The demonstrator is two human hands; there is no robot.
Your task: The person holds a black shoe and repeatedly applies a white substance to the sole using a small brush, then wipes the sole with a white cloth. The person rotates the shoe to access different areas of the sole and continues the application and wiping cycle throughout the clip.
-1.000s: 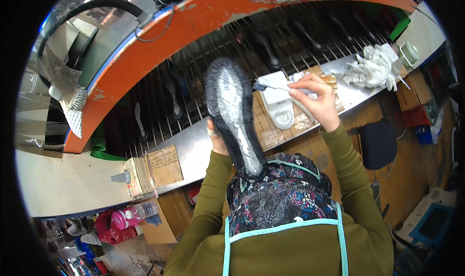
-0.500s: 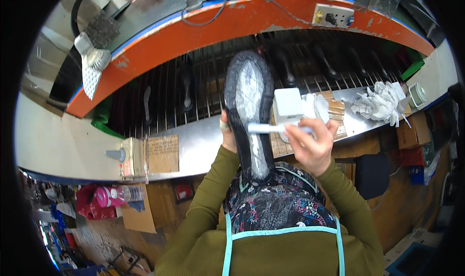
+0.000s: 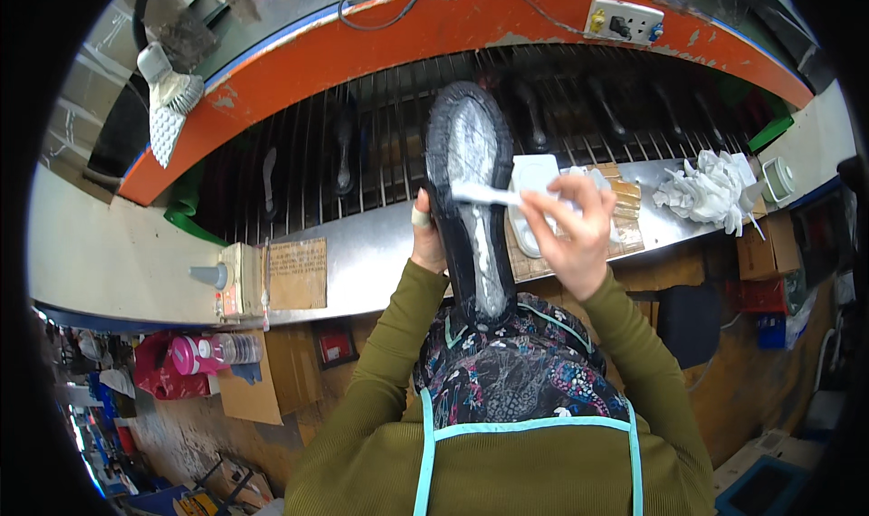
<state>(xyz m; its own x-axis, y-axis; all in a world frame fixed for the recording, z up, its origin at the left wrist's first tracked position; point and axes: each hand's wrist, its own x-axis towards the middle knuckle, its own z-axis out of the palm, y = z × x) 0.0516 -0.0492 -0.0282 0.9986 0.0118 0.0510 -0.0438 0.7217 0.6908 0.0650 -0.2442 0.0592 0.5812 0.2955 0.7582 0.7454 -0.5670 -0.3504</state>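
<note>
A black shoe (image 3: pixel 441 149) is held upside down, its toe pointing away from me and its heel end against my patterned apron. The middle of its underside is pale, whitish and shiny. My left hand (image 3: pixel 427 241) grips the shoe's left side; a wrap shows on the thumb, and most fingers are hidden behind the shoe. My right hand (image 3: pixel 579 240) pinches the handle of a white brush (image 3: pixel 484 195). The brush's blurred head lies across the underside, where the front part narrows. Right beside the shoe, partly behind my right hand, stands a white plastic container (image 3: pixel 534 174).
Metal bars (image 3: pixel 389 154) span the bench ahead, with several dark shoes on them. Crumpled white paper (image 3: pixel 706 190) lies at right near a green-and-white roll (image 3: pixel 778 179). Cardboard (image 3: pixel 297 274) rests at left beside a box with a grey cone (image 3: pixel 209 275). An orange beam (image 3: pixel 299 98) crosses behind.
My right hand has moved the brush up and slightly left, from the shoe's narrow middle toward its front part. The left hand keeps its hold. The whole view has shifted slightly.
</note>
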